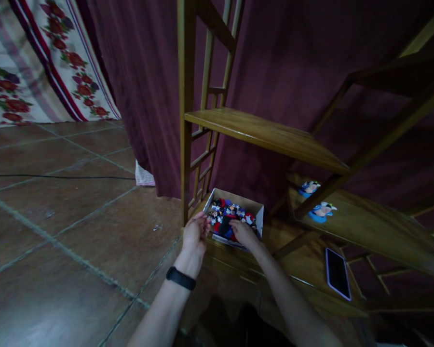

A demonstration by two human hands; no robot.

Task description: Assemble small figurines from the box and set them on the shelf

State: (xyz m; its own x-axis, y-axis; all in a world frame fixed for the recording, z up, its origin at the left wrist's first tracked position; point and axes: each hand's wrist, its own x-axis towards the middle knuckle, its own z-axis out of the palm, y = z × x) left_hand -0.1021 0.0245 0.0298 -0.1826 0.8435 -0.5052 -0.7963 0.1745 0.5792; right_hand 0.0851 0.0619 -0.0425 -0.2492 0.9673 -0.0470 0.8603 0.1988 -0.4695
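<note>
Both hands at a white box of small colourful pcs on the low wooden shelf

L hand (pixel 196 230) is at the box's (pixel 251 207) front L corner, fingers curled; can't tell if it's gripping anything. R hand (pixel 243 232) reaches in over the near side, fingers bent among the pcs (pixel 234 209); its grip can't be told either. The box (thin-walled, approx. rectangular, cardboard-looking) sits on the low shelf (pixel 307 255), near the upright post. Pcs are red, blue, black & white, rounded, piled loosely; any print is too small to read. Black smooth band (pixel 181 278) on L wrist. Phone (pixel 337 273), dark glossy screen w/ pale purple edge, lies farther R on the same shelf. Two blue-and-white figures (pixel 322 211) stand on the shelf above; varnished wood throughout. Maroon curtain (pixel 152 96) hangs in soft folds behind.
</note>
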